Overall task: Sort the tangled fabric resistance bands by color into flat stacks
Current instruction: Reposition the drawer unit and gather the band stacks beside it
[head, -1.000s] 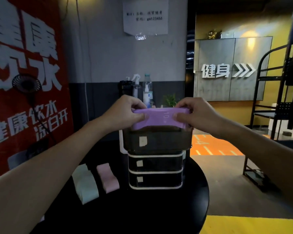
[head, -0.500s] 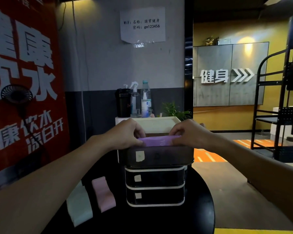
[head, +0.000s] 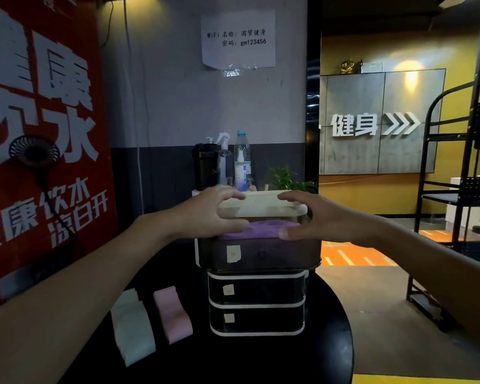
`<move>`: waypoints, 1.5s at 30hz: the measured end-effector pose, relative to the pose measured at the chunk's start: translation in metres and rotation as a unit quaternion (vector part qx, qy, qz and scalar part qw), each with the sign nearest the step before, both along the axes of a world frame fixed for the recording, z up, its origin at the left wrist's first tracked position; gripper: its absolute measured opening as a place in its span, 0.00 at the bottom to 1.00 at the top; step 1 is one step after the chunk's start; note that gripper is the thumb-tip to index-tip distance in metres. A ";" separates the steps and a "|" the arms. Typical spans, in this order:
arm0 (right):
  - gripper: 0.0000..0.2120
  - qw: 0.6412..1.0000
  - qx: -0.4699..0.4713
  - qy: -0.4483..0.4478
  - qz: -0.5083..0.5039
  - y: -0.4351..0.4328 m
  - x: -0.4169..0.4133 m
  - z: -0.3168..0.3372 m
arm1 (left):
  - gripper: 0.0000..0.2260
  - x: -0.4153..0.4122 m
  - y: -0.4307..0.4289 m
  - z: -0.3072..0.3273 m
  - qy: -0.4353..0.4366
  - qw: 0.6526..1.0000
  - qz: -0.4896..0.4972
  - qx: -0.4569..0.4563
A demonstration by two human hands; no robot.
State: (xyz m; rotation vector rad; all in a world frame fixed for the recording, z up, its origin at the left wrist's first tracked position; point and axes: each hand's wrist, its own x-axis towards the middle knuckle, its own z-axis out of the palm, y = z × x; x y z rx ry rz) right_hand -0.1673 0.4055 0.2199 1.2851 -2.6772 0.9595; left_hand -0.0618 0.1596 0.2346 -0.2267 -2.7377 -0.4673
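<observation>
A purple fabric band (head: pixel 263 228) lies flat in the pulled-out top drawer (head: pixel 283 253) of a small dark drawer unit (head: pixel 258 289). My left hand (head: pixel 211 212) and my right hand (head: pixel 313 217) sit at the band's two ends. Their fingers are spread over the unit's cream top (head: pixel 261 202) and each thumb touches the band's edge. Neither hand grips the band. A mint band (head: pixel 132 325) and a pink band (head: pixel 172 314) lie flat side by side on the black round table (head: pixel 261 361), left of the unit.
Two shut drawers with paper labels sit below the open one. Behind the unit stand bottles (head: pixel 241 162) and a plant (head: pixel 288 180). A small fan (head: pixel 34 152) hangs by the red poster at left. A black metal rack (head: pixel 455 189) stands at right.
Both hands lowered the purple band from above the unit into the top drawer, then let go and spread their fingers over the unit's top.
</observation>
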 end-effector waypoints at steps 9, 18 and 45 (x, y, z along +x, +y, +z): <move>0.61 0.999 0.023 -0.021 0.017 -0.003 -0.006 -0.009 | 0.50 -0.004 -0.006 -0.005 -0.094 0.993 0.035 -0.060; 0.46 0.993 0.008 0.102 -0.066 -0.009 -0.011 -0.022 | 0.43 -0.005 -0.003 -0.012 -0.023 0.994 0.067 -0.077; 0.25 0.938 -0.079 0.288 -0.174 -0.038 -0.031 -0.047 | 0.17 -0.037 0.002 -0.053 0.226 0.963 0.126 -0.079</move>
